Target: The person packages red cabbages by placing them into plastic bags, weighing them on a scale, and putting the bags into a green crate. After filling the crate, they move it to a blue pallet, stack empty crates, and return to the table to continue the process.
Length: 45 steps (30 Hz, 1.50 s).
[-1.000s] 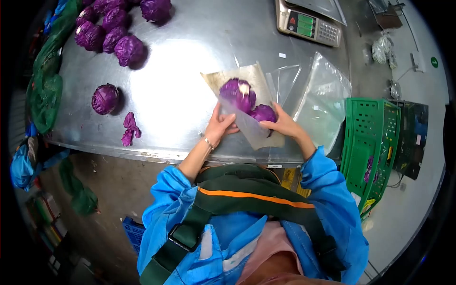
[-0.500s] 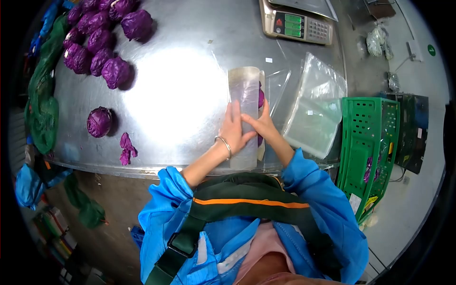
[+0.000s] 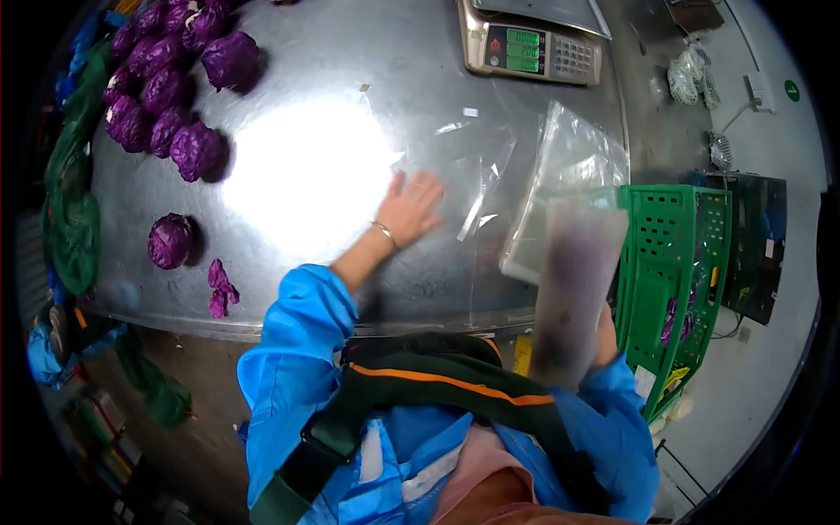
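A wrapped package with a dark purple interior [image 3: 576, 293] is tilted at the table's front right, beside the green crate. My right hand [image 3: 605, 337] is behind its lower right side and holds it; most of the fingers are hidden. Over the metal table [image 3: 306, 280], my left hand [image 3: 409, 208] is open and empty, its fingers spread. Clear plastic film [image 3: 483, 188] lies to the right of that hand. A stack of clear bags [image 3: 569, 157] is partly covered by the package.
Several red cabbages [image 3: 166, 92] fill the back left. One cabbage [image 3: 170, 241] and loose leaves [image 3: 220, 289] sit nearer the front. At the back stands a scale [image 3: 529, 52]. A green crate [image 3: 652, 289] is at the right, a green net [image 3: 72, 201] at the left.
The package has left the table's middle and moved right, lifted in my right hand. My left hand has come off it and shifted slightly left, fingers spread. The view has shifted slightly.
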Each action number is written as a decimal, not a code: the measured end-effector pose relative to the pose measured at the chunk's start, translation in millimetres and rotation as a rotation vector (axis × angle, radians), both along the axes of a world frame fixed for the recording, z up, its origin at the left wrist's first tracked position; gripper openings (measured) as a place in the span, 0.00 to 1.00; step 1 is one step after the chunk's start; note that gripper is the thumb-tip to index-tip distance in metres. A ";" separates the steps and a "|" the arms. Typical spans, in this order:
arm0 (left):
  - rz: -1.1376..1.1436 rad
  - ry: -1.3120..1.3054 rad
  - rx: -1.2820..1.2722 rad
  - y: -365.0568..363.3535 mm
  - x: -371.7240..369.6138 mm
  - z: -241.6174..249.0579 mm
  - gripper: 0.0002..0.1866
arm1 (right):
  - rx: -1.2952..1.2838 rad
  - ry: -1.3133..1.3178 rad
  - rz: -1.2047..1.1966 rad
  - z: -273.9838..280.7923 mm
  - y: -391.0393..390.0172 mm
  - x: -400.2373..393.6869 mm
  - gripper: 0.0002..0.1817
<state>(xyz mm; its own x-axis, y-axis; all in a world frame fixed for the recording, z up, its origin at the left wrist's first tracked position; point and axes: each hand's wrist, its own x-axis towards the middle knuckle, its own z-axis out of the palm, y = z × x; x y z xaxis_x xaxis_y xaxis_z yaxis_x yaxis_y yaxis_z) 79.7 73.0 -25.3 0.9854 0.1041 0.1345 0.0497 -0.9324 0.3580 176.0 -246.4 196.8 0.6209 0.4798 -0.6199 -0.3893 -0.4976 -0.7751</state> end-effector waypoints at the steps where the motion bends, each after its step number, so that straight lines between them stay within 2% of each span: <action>1: 0.167 0.075 -0.028 17.0 -4.3 5.2 0.29 | -0.035 0.054 -0.089 5.4 -11.3 -11.9 0.20; 2: 0.306 0.168 -0.045 34.9 -12.2 16.6 0.28 | -0.008 0.085 -0.032 2.5 -23.6 -22.7 0.20; 3: 0.398 0.172 0.064 46.4 -23.1 19.1 0.26 | 0.015 0.112 0.033 -4.9 -36.6 -30.3 0.20; 4: 0.430 0.130 0.279 50.0 -32.5 14.9 0.23 | 0.038 0.135 0.110 -13.4 -49.9 -36.3 0.20; 5: 0.425 0.165 0.221 40.4 -32.7 14.5 0.23 | 0.014 0.139 0.065 -27.7 -60.2 -48.4 0.22; 6: 0.418 0.194 0.173 30.9 -28.1 16.0 0.23 | 0.081 0.309 -0.071 -23.5 -42.0 -52.4 0.29; 7: 0.237 0.221 0.013 22.4 -20.0 16.7 0.24 | 0.201 0.526 -0.158 -17.5 -19.9 -56.0 0.34; 8: 0.178 -0.053 0.118 5.6 -23.0 2.2 0.23 | 0.322 0.744 -0.244 -14.5 -2.0 -55.0 0.40; 11: 0.197 -0.026 -0.162 17.8 -17.3 22.6 0.19 | 0.293 0.644 0.347 -65.6 13.8 -32.1 0.54; 12: 0.216 0.005 -0.273 28.3 -17.2 21.8 0.19 | 0.288 0.638 0.386 -64.6 27.2 -27.8 0.55; 13: 0.108 0.073 -0.246 31.8 -19.8 32.0 0.18 | 0.277 0.636 0.426 -60.9 45.1 -26.5 0.57; 14: 0.097 0.092 -0.203 25.8 -23.0 30.3 0.18 | 0.258 0.633 0.475 -58.0 57.0 -28.5 0.59; 16: 0.100 0.111 -0.110 18.6 -23.0 27.9 0.16 | 0.235 0.721 0.447 -63.3 70.5 -30.0 0.58; 19: 0.091 0.011 -0.132 32.4 -27.4 13.3 0.11 | 0.259 0.791 0.337 -60.1 90.4 -32.5 0.56; 20: 0.142 -0.063 -0.230 34.9 -29.8 9.5 0.10 | 0.268 0.802 0.293 -57.7 96.2 -30.6 0.56; 22: 0.234 -0.214 -0.419 40.3 -33.3 5.8 0.07 | 0.292 0.580 0.339 -99.2 93.9 -15.0 0.54; 23: 0.323 -0.308 -0.479 40.2 -31.8 21.3 0.07 | 0.303 0.467 0.354 -114.6 95.2 -7.8 0.54; 25: 0.502 -0.490 -0.609 28.0 -22.2 69.0 0.07 | 0.197 0.214 0.316 -112.0 118.9 -2.1 0.52; 26: 0.436 -0.537 -0.565 17.1 -17.1 74.1 0.07 | 0.132 0.098 0.292 -112.8 126.0 -7.5 0.50; 28: 0.314 -0.642 -0.470 1.8 -10.2 78.1 0.07 | 0.036 -0.349 0.303 -139.1 138.2 -25.7 0.47; 29: 0.357 -0.639 -0.466 0.7 -13.8 71.9 0.07 | -0.001 -0.577 0.312 -149.0 148.2 -30.8 0.46; 32: 0.562 -0.701 -0.427 -7.6 -31.9 45.8 0.10 | 0.201 -0.244 -0.183 -141.7 171.4 -42.5 0.43; 33: 0.690 -0.675 -0.340 -10.0 -38.8 44.4 0.16 | 0.257 -0.234 -0.244 -148.3 177.4 -31.3 0.42; 35: 1.084 -0.663 -0.735 -14.5 -36.3 53.2 0.20 | 0.110 -0.156 -0.001 -142.2 190.7 -2.7 0.44; 36: 1.209 -0.580 -0.873 -10.9 -35.4 39.8 0.20 | 0.044 -0.123 0.122 -137.9 199.7 12.4 0.45; 37: 1.331 -0.492 -1.009 -7.3 -34.5 26.5 0.21 | 0.064 -0.074 0.190 -148.7 205.0 23.9 0.32; 39: 1.220 -0.398 -1.265 3.6 -44.2 21.3 0.19 | -0.021 -0.406 0.465 -180.0 197.9 33.4 0.22; 40: 1.157 -0.343 -1.387 7.0 -48.1 18.4 0.18 | -0.063 -0.572 0.595 -192.0 196.7 33.1 0.19; 41: 1.176 -0.432 -1.142 2.4 -52.0 9.0 0.15 | 0.130 -0.808 0.452 -196.4 190.2 19.7 0.18; 43: 1.106 -0.358 -1.020 -17.2 -74.5 24.3 0.13 | -0.109 -0.675 0.578 -204.3 151.2 13.7 0.18; 45: 1.023 -0.301 -0.914 -44.3 -101.9 25.9 0.10 | -0.235 -0.562 0.615 -182.1 115.7 -9.9 0.15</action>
